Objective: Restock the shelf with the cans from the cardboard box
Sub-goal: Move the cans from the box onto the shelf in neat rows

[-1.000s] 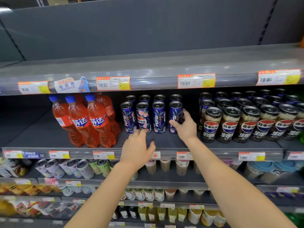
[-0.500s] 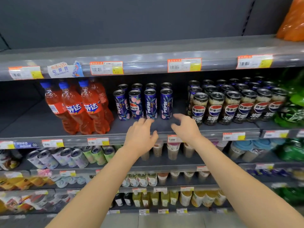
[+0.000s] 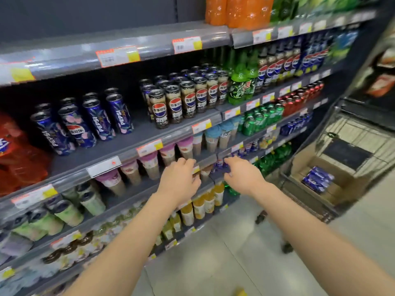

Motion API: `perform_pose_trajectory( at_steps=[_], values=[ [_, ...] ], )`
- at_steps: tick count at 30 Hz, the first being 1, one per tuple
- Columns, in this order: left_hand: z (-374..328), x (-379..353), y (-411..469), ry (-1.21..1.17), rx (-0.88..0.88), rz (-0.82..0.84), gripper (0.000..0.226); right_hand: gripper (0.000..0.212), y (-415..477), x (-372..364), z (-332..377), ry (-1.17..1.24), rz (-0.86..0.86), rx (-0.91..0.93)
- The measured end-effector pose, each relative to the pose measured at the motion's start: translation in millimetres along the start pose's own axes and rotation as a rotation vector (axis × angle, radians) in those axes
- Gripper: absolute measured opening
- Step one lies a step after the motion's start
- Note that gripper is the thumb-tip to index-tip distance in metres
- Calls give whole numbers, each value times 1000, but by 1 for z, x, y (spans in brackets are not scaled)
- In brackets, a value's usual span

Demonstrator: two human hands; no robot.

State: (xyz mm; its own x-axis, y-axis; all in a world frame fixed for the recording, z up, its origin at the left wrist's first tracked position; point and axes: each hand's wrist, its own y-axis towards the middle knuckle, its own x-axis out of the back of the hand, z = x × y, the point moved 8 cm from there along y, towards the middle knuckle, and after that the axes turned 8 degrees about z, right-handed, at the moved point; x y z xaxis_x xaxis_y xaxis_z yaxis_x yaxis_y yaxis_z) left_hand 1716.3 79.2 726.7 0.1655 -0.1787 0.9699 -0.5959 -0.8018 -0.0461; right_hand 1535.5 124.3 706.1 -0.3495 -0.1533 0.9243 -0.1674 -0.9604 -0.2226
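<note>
Cans [image 3: 318, 179], blue-wrapped, lie toward the left side of the cardboard box [image 3: 344, 182] in the cart [image 3: 359, 131], well right of the right hand [image 3: 243, 176]. Left hand [image 3: 179, 180] near it. I read both as empty, fingers loosely bent, before the shelf [image 3: 145, 133].

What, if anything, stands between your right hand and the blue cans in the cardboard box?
Nothing covers the blue cans: the brown cardboard box is open on top. Only the near rim of the metal wire cart holding it lies between them and the right hand.
</note>
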Motion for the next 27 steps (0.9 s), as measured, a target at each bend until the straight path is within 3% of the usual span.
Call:
perform_pose_trajectory(
  at_steps=[14, 21, 27],
  values=[
    [-320, -115, 60, 108, -374, 134, 53, 42, -153, 30, -303, -29, -78, -380],
    [-486, -178, 100, 116, -392, 193, 48, 43, -195, 45, -478, 20, -55, -470],
    [-557, -207, 149, 103, -345, 244, 48, 45, -185, 59, -578, 22, -28, -450]
  ],
)
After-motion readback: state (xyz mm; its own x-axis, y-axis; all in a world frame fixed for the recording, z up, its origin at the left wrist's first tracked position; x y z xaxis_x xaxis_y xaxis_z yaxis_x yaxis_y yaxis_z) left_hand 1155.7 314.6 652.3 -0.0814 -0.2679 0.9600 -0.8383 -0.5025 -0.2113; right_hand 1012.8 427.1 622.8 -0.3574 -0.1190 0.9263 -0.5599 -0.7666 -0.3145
